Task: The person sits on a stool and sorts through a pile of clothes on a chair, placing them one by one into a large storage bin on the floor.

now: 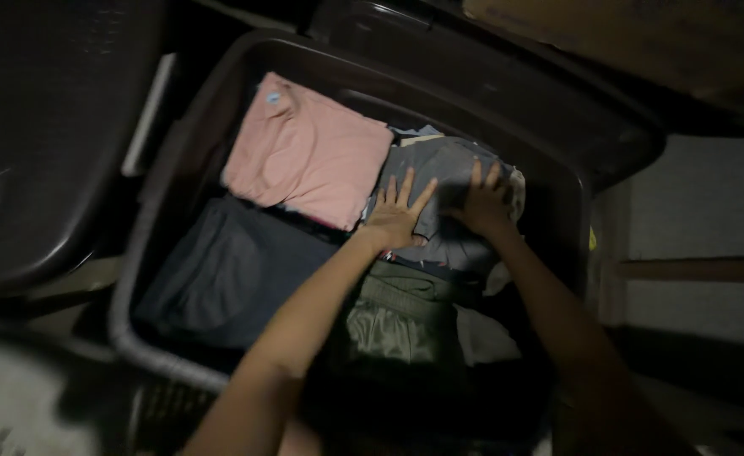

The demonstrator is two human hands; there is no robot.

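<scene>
A dark brown plastic bin (140, 253) holds folded clothes. My left hand (395, 213) and my right hand (483, 203) lie flat, fingers spread, on a folded grey garment (439, 165) at the bin's far right. Beside it on the left lies a folded pink garment (304, 152). A dark navy folded piece (228, 274) fills the near left. An olive green garment (397, 317) sits under my forearms, just below the grey one.
A dark plastic lid or chair (43, 143) stands at the left. The bin's lid (507, 93) leans open behind it. A pale wall and ledge (701, 245) are at the right. The scene is dim.
</scene>
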